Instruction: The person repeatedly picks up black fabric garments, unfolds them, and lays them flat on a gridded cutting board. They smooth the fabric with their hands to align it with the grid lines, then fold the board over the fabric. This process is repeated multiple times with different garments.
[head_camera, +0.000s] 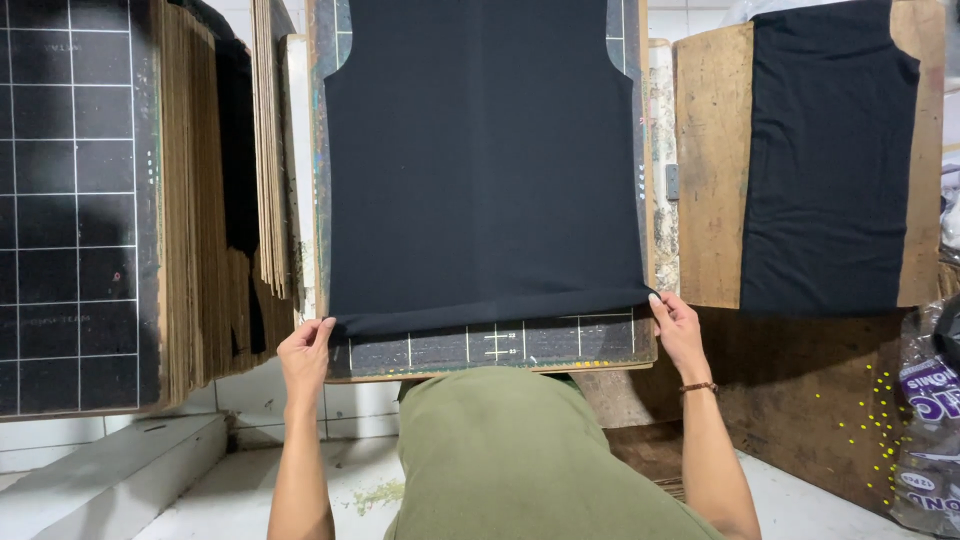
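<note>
step: laying black sleeveless fabric panel flat on gridded dark board | left hand, right hand: fingers pinching hem corners (panel centred) | next, likely: even outward pull, hem square to grid

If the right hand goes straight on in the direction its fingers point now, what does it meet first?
The right hand points up and inward, already pinching the hem corner of the black garment. Going on, it would probably slide over that fabric on the gridded board.

plastic bag | far right edge, low | clear with purple-and-white print (crumpled, partly cut off)
</note>
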